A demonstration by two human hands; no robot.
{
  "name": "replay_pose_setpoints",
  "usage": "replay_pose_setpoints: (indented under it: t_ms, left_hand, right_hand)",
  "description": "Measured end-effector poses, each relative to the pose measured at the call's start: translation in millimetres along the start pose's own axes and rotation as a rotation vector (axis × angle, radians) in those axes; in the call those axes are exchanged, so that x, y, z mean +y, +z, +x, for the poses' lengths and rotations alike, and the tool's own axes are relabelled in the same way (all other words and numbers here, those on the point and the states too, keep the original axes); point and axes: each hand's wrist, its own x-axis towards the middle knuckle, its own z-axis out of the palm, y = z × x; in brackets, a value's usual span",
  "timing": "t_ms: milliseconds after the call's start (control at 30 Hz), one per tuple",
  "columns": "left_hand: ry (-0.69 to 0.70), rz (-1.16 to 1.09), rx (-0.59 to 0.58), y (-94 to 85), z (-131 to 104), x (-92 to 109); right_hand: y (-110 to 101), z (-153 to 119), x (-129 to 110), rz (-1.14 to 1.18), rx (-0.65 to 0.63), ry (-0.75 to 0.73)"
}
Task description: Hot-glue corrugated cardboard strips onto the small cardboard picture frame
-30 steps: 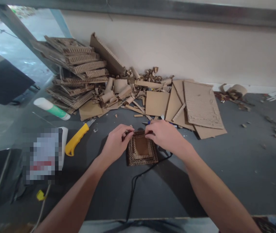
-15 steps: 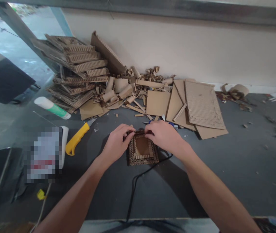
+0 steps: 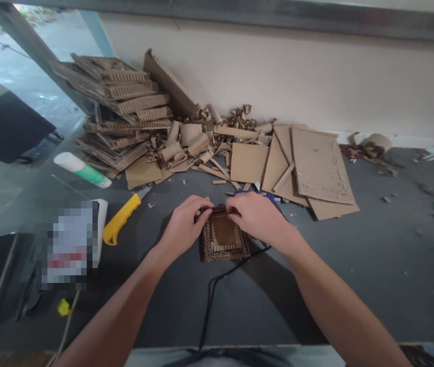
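A small square cardboard frame with stepped corrugated borders lies on the dark table in front of me. My left hand pinches at its upper left corner, thumb and forefinger together. At the upper right corner is my right hand, its fingers closed and bent down onto the border. Whatever thin piece the fingertips hold along the far edge is too small to make out. A blue tool with a pointed metal tip is partly hidden behind my right hand.
Stacked corrugated pieces stand at the back left, scraps beside them. Flat cardboard sheets lie back right. On the left are a yellow cutter and a white-green tube. A black cord runs near the frame.
My right hand has shifted very slightly at the upper right corner, and more of the blue tool shows behind it. My left hand stays in place.
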Motion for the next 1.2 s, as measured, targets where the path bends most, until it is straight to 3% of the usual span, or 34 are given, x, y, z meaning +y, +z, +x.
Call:
replay_pose_setpoints:
  t_ms: [367,700,1033,1200]
  left_hand:
    - [0.024,-0.036,0.016,2.2,0,-1]
    - [0.095,-0.013,-0.068,-2.9,-1,3]
    - [-0.084,0.015,0.029,8.6,-4,12]
    - [-0.077,0.007,0.041,9.7,-4,11]
  right_hand:
    - [5,3,2,0.011,0.007,-0.04]
    - [10,6,4,0.026,0.006,-0.039]
    - [-17,-9,18,0.157,0.061,0.06]
    - [-12,-9,10,0.096,-0.009,0.078]
